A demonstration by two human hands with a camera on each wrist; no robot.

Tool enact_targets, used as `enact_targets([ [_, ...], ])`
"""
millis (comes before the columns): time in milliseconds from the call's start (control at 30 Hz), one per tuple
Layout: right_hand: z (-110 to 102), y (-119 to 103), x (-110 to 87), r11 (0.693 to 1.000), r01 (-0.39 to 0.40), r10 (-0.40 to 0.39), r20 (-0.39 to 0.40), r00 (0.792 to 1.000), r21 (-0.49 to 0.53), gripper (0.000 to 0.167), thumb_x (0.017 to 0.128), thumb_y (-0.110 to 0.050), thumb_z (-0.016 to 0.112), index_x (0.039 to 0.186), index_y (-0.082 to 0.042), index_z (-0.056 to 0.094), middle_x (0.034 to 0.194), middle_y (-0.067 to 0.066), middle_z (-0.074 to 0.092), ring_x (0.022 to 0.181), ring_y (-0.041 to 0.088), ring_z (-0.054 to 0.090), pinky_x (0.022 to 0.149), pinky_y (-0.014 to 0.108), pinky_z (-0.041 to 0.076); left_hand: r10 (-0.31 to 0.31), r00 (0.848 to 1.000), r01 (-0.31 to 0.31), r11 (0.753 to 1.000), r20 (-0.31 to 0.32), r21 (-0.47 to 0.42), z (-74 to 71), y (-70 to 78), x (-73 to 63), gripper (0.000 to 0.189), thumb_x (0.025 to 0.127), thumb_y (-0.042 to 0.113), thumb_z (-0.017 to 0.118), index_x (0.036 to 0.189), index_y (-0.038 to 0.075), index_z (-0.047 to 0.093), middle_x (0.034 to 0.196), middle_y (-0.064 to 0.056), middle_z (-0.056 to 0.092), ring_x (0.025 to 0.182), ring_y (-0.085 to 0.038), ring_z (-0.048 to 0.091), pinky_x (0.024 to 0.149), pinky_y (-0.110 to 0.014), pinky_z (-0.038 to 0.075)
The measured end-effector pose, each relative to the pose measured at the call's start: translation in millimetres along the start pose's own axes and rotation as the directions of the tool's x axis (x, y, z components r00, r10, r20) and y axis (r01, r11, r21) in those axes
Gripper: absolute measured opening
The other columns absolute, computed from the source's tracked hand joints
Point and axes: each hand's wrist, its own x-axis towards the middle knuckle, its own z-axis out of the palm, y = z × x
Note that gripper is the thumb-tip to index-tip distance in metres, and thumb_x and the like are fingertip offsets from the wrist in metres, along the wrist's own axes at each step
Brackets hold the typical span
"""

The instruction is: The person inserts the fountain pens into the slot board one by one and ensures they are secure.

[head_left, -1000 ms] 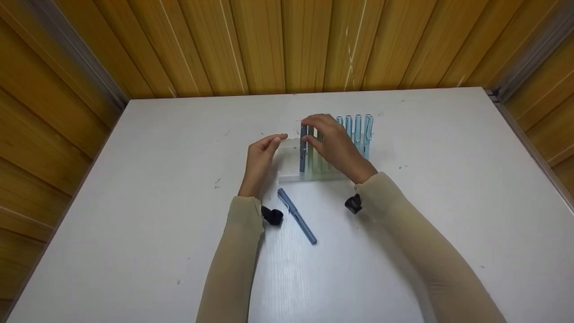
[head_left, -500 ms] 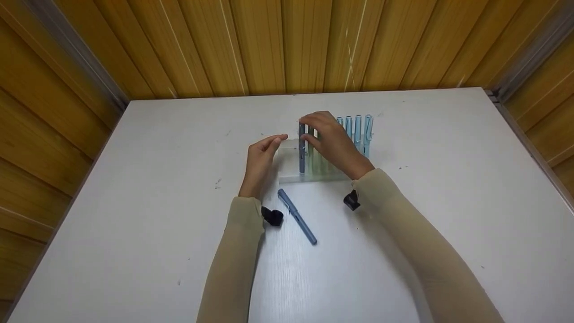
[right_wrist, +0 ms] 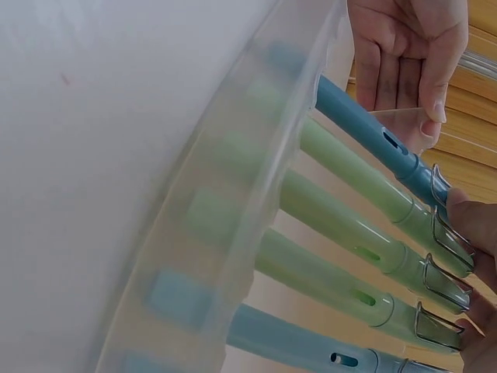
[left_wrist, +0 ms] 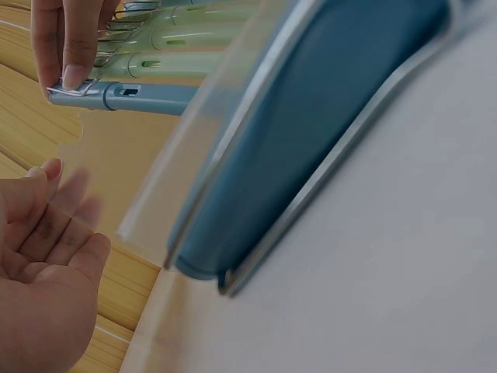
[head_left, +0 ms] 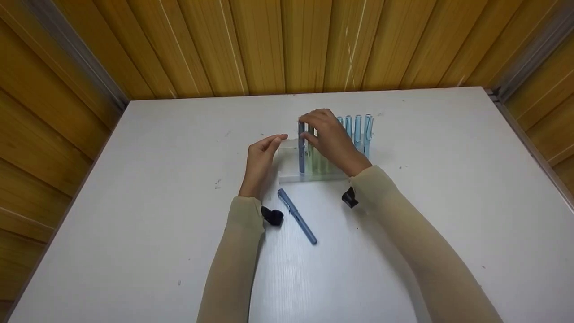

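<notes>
A clear, frosted pen stand (head_left: 291, 178) holds a row of upright capped pens. My right hand (head_left: 334, 139) pinches the top of a dark blue pen (head_left: 302, 152) at the row's left end, thumb against its cap. In the right wrist view that blue pen (right_wrist: 365, 124) sits in the stand beside several green pens (right_wrist: 342, 217). At the stand's left side, my left hand (head_left: 260, 161) pinches the edge of its clear panel between thumb and finger, as the right wrist view shows. Another blue pen (head_left: 297, 216) lies on the table in front of the stand.
Several light blue pens (head_left: 358, 128) stand at the right end of the row, partly behind my right hand. The white table (head_left: 134, 202) meets a yellow wood-look wall (head_left: 260, 49) at the back. Each wrist carries a small black camera (head_left: 272, 216).
My right hand has shifted slightly left and away from me, and the upright blue pen's top has moved slightly left with it. My left hand and the lying pen stay where they were.
</notes>
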Motion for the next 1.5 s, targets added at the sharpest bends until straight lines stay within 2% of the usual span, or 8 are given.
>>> enact_targets([
  [300, 0, 1, 0.3, 0.999, -0.010, 0.010, 0.009, 1.000, -0.041, 0.038, 0.090, -0.020, 0.068, 0.126, -0.011, 0.062, 0.131, 0.007, 0.060, 0.129, 0.024, 0.046, 0.111, 0.037, 0.039, 0.008, 1.000, -0.008, 1.000, 0.007, 0.001, -0.2, 0.5, 0.1, 0.033, 0.096, 0.034, 0.058, 0.115, 0.010, 0.070, 0.122, -0.003, 0.068, 0.120, -0.014, 0.058, 0.109, -0.037, 0.040],
  [500, 2, 1, -3.0, 0.997, 0.014, -0.014, -0.005, 1.000, -0.073, 0.046, 0.090, -0.020, 0.068, 0.134, -0.010, 0.057, 0.143, 0.009, 0.050, 0.134, 0.025, 0.042, 0.116, 0.041, 0.030, 0.006, 1.000, -0.006, 1.000, 0.002, -0.003, 0.3, 0.9, 0.5, 0.032, 0.096, 0.033, 0.058, 0.114, 0.010, 0.071, 0.122, -0.004, 0.067, 0.121, -0.015, 0.057, 0.109, -0.037, 0.039],
  [667, 3, 1, -6.7, 1.000, 0.010, -0.011, -0.049, 0.999, -0.020, 0.053, 0.090, -0.019, 0.069, 0.139, -0.008, 0.051, 0.145, 0.008, 0.048, 0.135, 0.024, 0.041, 0.115, 0.039, 0.032, -0.008, 1.000, 0.008, 1.000, 0.005, -0.004, 1.0, 0.2, 1.5, 0.032, 0.096, 0.033, 0.057, 0.115, 0.010, 0.070, 0.123, -0.004, 0.067, 0.123, -0.014, 0.056, 0.110, -0.037, 0.038],
  [800, 0, -3, -11.0, 0.999, 0.010, -0.007, -0.077, 0.997, 0.032, 0.051, 0.090, -0.020, 0.068, 0.137, -0.008, 0.052, 0.142, 0.008, 0.051, 0.133, 0.023, 0.043, 0.112, 0.036, 0.037, -0.036, 0.999, 0.036, 0.999, 0.004, -0.005, 0.9, -0.4, 1.5, 0.031, 0.096, 0.033, 0.056, 0.115, 0.012, 0.071, 0.123, -0.001, 0.067, 0.123, -0.013, 0.055, 0.111, -0.037, 0.037],
  [967, -4, -10, -19.5, 0.992, 0.000, 0.012, -0.086, 0.996, 0.130, 0.046, 0.089, -0.019, 0.069, 0.132, -0.009, 0.057, 0.135, 0.008, 0.057, 0.129, 0.022, 0.049, 0.108, 0.035, 0.042, -0.037, 0.999, 0.037, 0.999, -0.002, 0.007, 0.5, -0.3, 1.0, 0.031, 0.096, 0.034, 0.056, 0.114, 0.014, 0.071, 0.122, 0.000, 0.067, 0.123, -0.013, 0.056, 0.111, -0.037, 0.037],
  [1267, 2, -20, -45.4, 0.934, -0.097, 0.071, 0.088, 0.994, 0.344, 0.040, 0.086, -0.018, 0.072, 0.124, -0.006, 0.064, 0.112, 0.011, 0.066, 0.098, 0.023, 0.066, 0.086, 0.035, 0.056, -0.032, 0.999, 0.032, 0.999, -0.010, 0.018, 1.8, -0.4, 0.4, 0.029, 0.096, 0.033, 0.057, 0.114, 0.014, 0.071, 0.121, 0.001, 0.068, 0.121, -0.012, 0.056, 0.112, -0.039, 0.037],
  [1367, 5, -22, -53.1, 0.915, -0.151, 0.092, 0.171, 0.981, 0.374, 0.039, 0.085, -0.017, 0.073, 0.122, -0.006, 0.065, 0.107, 0.010, 0.068, 0.094, 0.020, 0.066, 0.083, 0.034, 0.057, -0.037, 0.999, 0.037, 0.999, -0.011, 0.013, 1.6, 0.2, 0.9, 0.030, 0.096, 0.033, 0.057, 0.113, 0.014, 0.071, 0.121, 0.001, 0.068, 0.121, -0.012, 0.056, 0.112, -0.038, 0.037],
  [1500, 11, -25, -60.7, 0.899, -0.211, 0.103, 0.285, 0.953, 0.383, 0.038, 0.086, -0.018, 0.073, 0.121, -0.004, 0.066, 0.103, 0.011, 0.069, 0.093, 0.020, 0.066, 0.084, 0.034, 0.056, -0.045, 0.999, 0.045, 0.999, -0.005, 0.004, 0.5, 1.1, 1.1, 0.030, 0.095, 0.034, 0.058, 0.113, 0.014, 0.071, 0.122, 0.001, 0.067, 0.122, -0.012, 0.056, 0.112, -0.038, 0.036],
])
